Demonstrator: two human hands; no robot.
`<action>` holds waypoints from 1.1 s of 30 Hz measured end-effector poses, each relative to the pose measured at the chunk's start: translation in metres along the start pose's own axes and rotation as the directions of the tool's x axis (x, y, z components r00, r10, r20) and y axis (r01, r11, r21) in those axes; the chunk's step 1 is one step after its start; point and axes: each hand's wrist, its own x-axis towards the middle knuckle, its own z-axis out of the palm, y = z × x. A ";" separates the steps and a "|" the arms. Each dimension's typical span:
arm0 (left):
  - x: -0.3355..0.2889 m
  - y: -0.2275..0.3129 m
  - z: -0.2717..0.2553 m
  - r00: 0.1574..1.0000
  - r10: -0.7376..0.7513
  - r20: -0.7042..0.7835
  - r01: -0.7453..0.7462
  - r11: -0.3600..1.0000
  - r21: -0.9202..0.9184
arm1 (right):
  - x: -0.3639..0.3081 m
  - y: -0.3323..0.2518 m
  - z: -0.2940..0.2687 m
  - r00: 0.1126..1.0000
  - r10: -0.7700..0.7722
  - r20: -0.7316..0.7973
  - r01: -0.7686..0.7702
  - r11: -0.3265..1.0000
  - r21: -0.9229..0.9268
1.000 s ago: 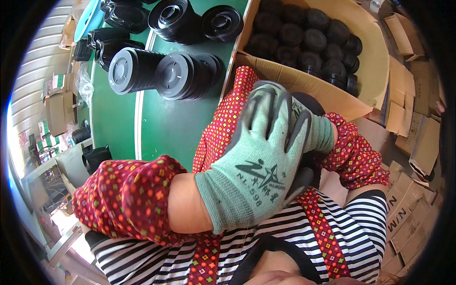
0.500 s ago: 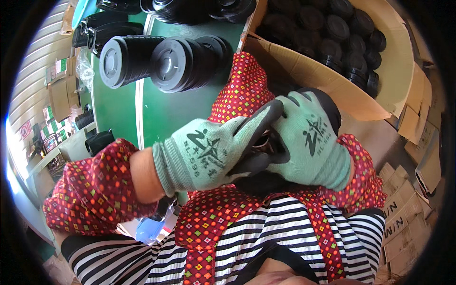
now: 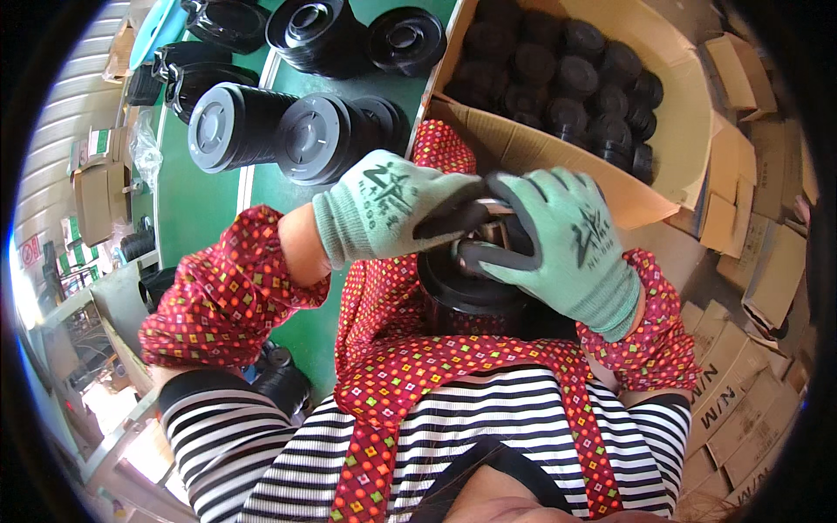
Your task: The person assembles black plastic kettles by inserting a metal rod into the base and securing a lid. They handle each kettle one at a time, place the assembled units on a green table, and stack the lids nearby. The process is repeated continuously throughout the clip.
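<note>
A black round plastic piece with a glossy rim (image 3: 471, 292) rests in my lap, against the red patterned apron. Above it, both hands meet around a small shiny silver-brown part (image 3: 493, 234), mostly covered by fingers, so its kind is unclear. My left hand (image 3: 405, 209), in a green glove with black-coated fingers, reaches in from the left with its fingertips closed on the part's upper side. My right hand (image 3: 558, 235), gloved alike, curls around its right side, the thumb below.
A green table (image 3: 209, 205) at left bears stacked black round lids (image 3: 314, 139) and glossy black pieces (image 3: 231, 26). At far right, a large open cardboard box (image 3: 558, 157) holds several stacks of black round pieces (image 3: 575, 78). Flattened cartons (image 3: 732, 397) lie to the right.
My left hand has risen and turned, and the right has opened out a little. The black round piece and the shiny part now show more. The view has shifted slightly.
</note>
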 end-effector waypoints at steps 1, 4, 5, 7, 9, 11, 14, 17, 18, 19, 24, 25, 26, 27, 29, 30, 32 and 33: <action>-0.006 0.007 -0.002 0.994 -0.088 -0.063 0.088 0.996 -0.014 | -0.002 0.001 -0.001 0.981 -0.090 -0.169 0.103 0.992 0.071; -0.054 0.005 0.010 0.874 -0.243 -0.422 0.215 0.970 -0.112 | -0.030 0.006 -0.010 0.908 -0.195 -0.370 0.194 0.980 -0.040; -0.073 0.004 0.016 0.829 -0.301 -0.470 0.276 0.953 -0.125 | -0.042 0.006 -0.012 0.963 -0.142 -0.231 0.172 0.978 0.117; -0.111 0.002 0.042 0.725 -0.402 -0.559 0.388 0.909 -0.150 | -0.060 0.005 0.005 0.988 -0.107 -0.113 0.139 0.935 0.328; -0.150 0.000 0.077 0.603 -0.486 -0.633 0.484 0.853 -0.194 | -0.074 0.005 0.029 0.989 -0.101 -0.106 0.137 0.894 0.427; -0.189 -0.008 0.119 0.543 -0.470 -0.696 0.552 0.824 -0.126 | -0.074 0.003 0.049 0.980 -0.117 -0.162 0.182 0.857 0.482; -0.236 -0.029 0.171 0.524 -0.561 -0.641 0.686 0.724 -0.074 | -0.071 -0.009 0.050 0.982 -0.036 -0.184 0.138 0.804 0.578; -0.248 -0.043 0.211 0.478 -0.686 -0.549 0.790 0.609 -0.073 | -0.060 0.000 0.054 0.965 -0.013 -0.261 0.170 0.792 0.587; -0.249 -0.040 0.218 0.439 -0.699 -0.564 0.802 0.589 -0.105 | -0.051 -0.007 0.050 0.957 0.020 -0.290 0.173 0.762 0.624; -0.242 -0.027 0.206 0.431 -0.727 -0.535 0.808 0.575 -0.131 | -0.042 -0.013 0.041 0.943 0.060 -0.327 0.172 0.753 0.635; -0.224 0.066 0.131 0.580 -0.404 -0.708 0.164 0.909 -0.384 | 0.001 -0.049 0.040 0.913 0.407 0.031 -0.106 0.164 0.981; -0.228 0.078 0.123 0.617 -0.353 -0.703 0.111 0.924 -0.367 | 0.012 -0.076 0.044 0.888 0.305 0.344 -0.247 -0.313 0.917; -0.234 0.083 0.123 0.644 -0.295 -0.706 0.041 0.935 -0.353 | 0.020 -0.076 0.068 0.878 0.145 0.455 -0.355 -0.439 0.825; -0.239 0.087 0.119 0.636 -0.264 -0.726 -0.001 0.940 -0.343 | 0.006 -0.009 0.148 0.907 0.104 0.409 -0.368 -0.280 0.887; -0.268 0.094 0.125 0.606 -0.404 -0.686 0.096 0.893 -0.440 | 0.034 -0.104 0.122 0.856 -0.124 0.502 -0.511 -0.360 0.781; -0.278 0.093 0.134 0.518 -0.519 -0.680 0.069 0.818 -0.571 | 0.041 -0.125 0.130 0.821 -0.125 0.557 -0.541 -0.481 0.690; -0.292 0.098 0.132 0.270 -0.774 -0.573 -0.021 0.590 -0.807 | 0.054 -0.140 0.144 0.752 -0.100 0.652 -0.646 -0.313 0.697; -0.303 0.091 0.134 0.205 -0.849 -0.488 -0.107 0.476 -0.873 | 0.053 -0.152 0.149 0.725 -0.068 0.685 -0.677 -0.254 0.691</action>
